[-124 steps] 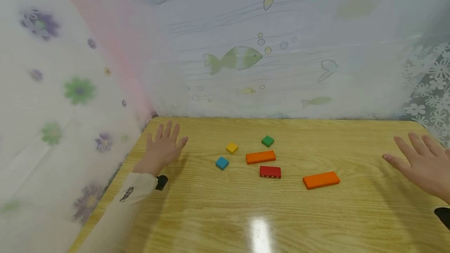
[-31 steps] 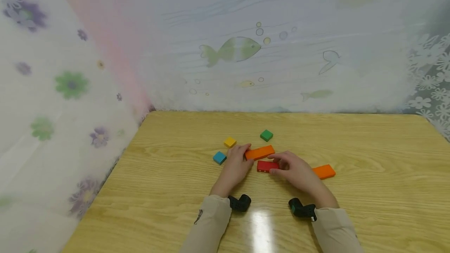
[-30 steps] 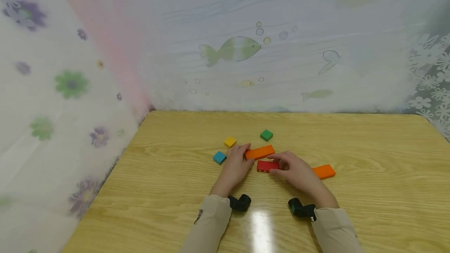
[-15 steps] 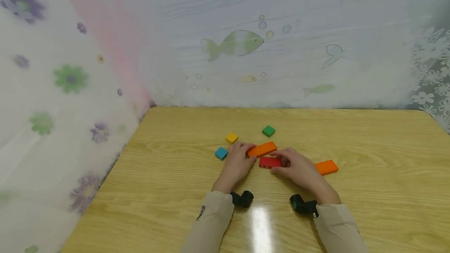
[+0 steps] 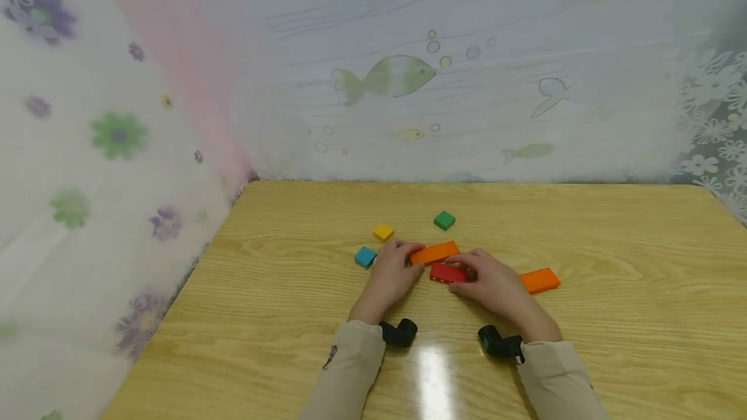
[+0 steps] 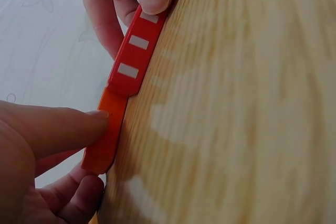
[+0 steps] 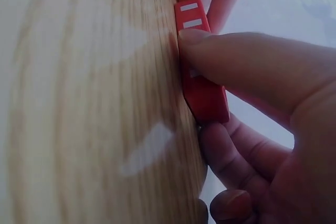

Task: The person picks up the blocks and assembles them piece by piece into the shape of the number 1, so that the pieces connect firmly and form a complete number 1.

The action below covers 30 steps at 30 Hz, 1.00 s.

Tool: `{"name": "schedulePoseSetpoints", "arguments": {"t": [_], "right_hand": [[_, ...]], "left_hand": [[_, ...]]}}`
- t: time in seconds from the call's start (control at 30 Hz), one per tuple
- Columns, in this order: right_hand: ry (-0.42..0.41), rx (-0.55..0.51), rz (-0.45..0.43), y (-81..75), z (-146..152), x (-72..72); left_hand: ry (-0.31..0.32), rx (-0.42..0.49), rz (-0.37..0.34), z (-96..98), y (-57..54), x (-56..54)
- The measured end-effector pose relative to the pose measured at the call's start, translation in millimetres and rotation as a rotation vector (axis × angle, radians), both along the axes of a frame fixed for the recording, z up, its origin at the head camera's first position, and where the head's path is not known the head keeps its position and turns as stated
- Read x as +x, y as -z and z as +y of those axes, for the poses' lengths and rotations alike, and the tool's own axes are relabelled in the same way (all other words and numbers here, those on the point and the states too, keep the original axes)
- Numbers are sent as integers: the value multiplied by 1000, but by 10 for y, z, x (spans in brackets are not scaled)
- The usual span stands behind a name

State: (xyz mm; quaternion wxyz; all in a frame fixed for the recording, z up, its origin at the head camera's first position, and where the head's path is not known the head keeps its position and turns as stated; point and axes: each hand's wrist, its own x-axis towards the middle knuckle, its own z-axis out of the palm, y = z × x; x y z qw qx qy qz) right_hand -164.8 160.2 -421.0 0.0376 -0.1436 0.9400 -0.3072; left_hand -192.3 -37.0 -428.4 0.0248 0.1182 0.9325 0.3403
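My left hand [image 5: 390,275] pinches the left end of a long orange block [image 5: 435,253], thumb on the near side. Just in front of it lies a red block [image 5: 446,273] with white rectangles along its near side. The right hand [image 5: 495,285] holds the red block's right end between thumb and fingers, and the right wrist view shows the thumb pressed over its marked side. In the left wrist view the red block's end overlaps the orange block. A second orange block [image 5: 541,280] lies to the right, partly hidden behind my right hand.
A blue square block [image 5: 365,256] lies right beside my left hand, with a yellow one [image 5: 383,232] behind it. Farther back is a green one [image 5: 444,220]. The wooden table [image 5: 280,277] meets printed curtains at its back and left.
Both hands were spread apart over the table's sides seconds ago; they have come together onto the orange and red blocks. In the last second the red block has turned slightly.
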Motion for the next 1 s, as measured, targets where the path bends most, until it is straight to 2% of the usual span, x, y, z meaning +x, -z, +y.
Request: {"name": "schedulePoseSetpoints", "arguments": {"t": [0.2, 0.37, 0.5, 0.77, 1.0], "right_hand": [[15, 10, -6, -4, -15, 22], [20, 11, 2, -21, -22, 24], [32, -5, -5, -23, -4, 16], [68, -128, -110, -19, 24, 6], [58, -199, -139, -34, 37, 12]], "left_hand": [[-5, 0, -26, -18, 6, 7], [39, -32, -22, -43, -18, 4], [73, -17, -45, -52, -41, -4], [75, -5, -80, -64, -75, -2], [88, -10, -76, -80, -70, -2]]}}
